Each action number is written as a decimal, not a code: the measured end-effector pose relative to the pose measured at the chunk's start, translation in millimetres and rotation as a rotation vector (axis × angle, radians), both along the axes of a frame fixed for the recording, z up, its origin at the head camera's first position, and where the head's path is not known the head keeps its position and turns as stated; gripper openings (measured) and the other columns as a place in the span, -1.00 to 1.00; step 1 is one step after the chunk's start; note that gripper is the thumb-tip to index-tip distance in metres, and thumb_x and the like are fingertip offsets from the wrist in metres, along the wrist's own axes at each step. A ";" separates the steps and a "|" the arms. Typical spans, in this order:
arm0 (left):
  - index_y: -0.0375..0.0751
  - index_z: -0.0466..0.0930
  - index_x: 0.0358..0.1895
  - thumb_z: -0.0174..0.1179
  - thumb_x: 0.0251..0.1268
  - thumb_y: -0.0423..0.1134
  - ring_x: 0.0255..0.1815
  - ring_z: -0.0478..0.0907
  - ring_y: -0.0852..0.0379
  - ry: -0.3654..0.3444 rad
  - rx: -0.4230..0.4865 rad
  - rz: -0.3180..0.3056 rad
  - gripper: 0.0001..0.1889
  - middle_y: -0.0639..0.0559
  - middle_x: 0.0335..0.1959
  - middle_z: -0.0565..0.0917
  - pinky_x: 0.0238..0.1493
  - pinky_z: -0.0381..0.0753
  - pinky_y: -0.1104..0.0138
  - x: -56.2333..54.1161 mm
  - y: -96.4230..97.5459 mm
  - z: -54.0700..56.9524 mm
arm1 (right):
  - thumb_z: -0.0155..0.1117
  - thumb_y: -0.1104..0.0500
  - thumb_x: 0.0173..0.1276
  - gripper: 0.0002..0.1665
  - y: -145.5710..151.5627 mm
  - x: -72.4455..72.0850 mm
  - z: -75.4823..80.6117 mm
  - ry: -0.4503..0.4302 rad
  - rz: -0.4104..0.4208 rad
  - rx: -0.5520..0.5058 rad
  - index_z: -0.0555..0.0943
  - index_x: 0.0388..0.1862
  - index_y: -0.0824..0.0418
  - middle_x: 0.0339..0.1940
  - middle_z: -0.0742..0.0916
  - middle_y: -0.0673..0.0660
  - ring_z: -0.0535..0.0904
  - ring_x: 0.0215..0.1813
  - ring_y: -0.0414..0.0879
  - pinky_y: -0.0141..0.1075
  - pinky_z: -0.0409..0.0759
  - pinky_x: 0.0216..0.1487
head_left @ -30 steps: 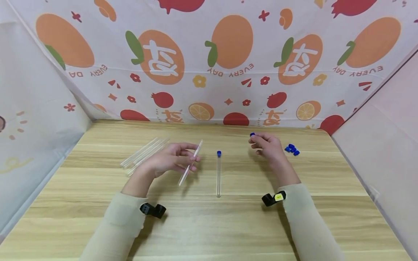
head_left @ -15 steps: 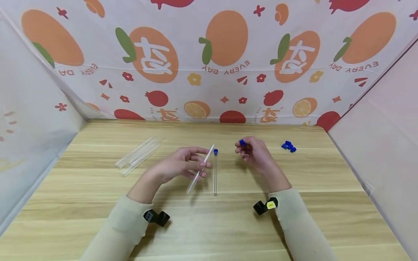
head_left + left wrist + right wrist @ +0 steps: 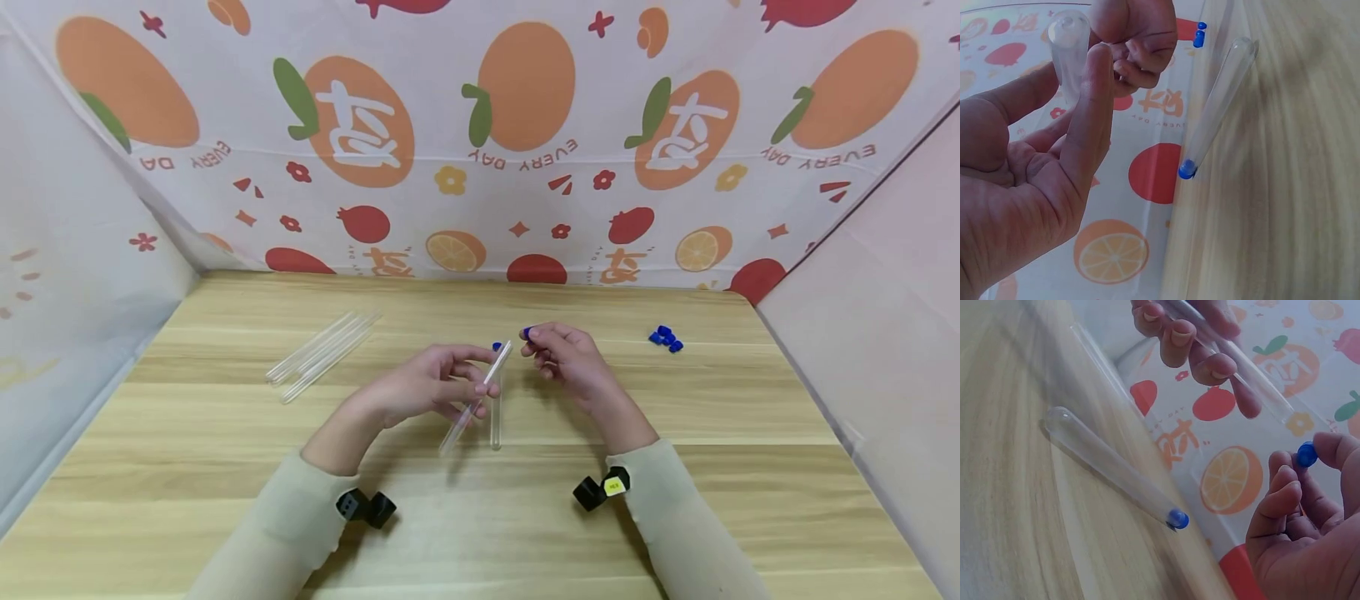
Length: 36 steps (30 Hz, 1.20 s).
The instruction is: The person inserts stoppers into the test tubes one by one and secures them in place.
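Note:
My left hand point(image 3: 435, 387) pinches a clear test tube point(image 3: 477, 398) between thumb and fingers; it is tilted, with its uncapped end up toward the right hand. In the right wrist view a blue cap point(image 3: 1307, 454) is pinched between thumb and forefinger of my right hand point(image 3: 1310, 519). The cap and the tube's open end are close together, with a small gap between them. On the table below lies another test tube point(image 3: 1113, 464), fitted with a blue cap point(image 3: 1177, 519); the left hand and held tube partly cover it in the head view.
Several clear test tubes point(image 3: 322, 354) lie side by side on the wooden table point(image 3: 480, 533) at the left. A small cluster of blue caps point(image 3: 664, 337) sits at the right. A fruit-print cloth point(image 3: 450, 108) stands behind the table's far edge.
My right hand has moved left with its cap, away from the cap cluster. My left hand has carried its tube to the right, over the capped tube, narrowing the gap between the hands.

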<state>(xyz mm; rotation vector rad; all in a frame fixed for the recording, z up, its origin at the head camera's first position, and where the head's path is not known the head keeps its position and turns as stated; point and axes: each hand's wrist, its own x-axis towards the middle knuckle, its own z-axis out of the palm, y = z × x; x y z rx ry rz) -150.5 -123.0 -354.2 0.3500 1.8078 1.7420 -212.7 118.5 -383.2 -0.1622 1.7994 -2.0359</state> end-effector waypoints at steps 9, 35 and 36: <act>-0.24 0.32 0.42 0.16 0.45 -0.35 -0.17 0.70 -0.06 0.007 -0.014 -0.039 -0.49 -0.31 0.05 0.67 -0.22 0.76 0.12 1.0 3.5 -3.6 | 0.25 0.16 0.46 -0.84 -2.9 3.6 -0.3 0.058 -0.029 -0.028 0.72 -0.22 0.20 -0.39 0.74 0.04 0.47 -0.40 -0.22 -0.46 0.46 -0.42; -0.31 0.24 0.46 0.11 0.47 -0.38 -0.21 0.70 0.04 -0.017 0.008 -0.032 -0.45 -0.31 0.07 0.65 -0.19 0.76 0.11 -0.6 4.4 -1.8 | 0.25 0.06 0.48 -0.82 -3.4 3.8 4.0 0.099 -0.031 0.005 0.56 -0.06 0.11 -0.19 0.79 0.02 0.61 -0.19 -0.12 -0.38 0.57 -0.25; -0.32 0.23 0.46 0.11 0.47 -0.38 -0.21 0.70 0.04 -0.018 0.009 -0.030 -0.45 -0.33 0.07 0.65 -0.18 0.76 0.09 -0.6 4.4 -1.8 | 0.25 0.06 0.48 -0.82 -3.6 3.7 3.5 0.102 -0.028 0.009 0.56 -0.06 0.12 -0.18 0.79 0.02 0.62 -0.17 -0.11 -0.36 0.58 -0.24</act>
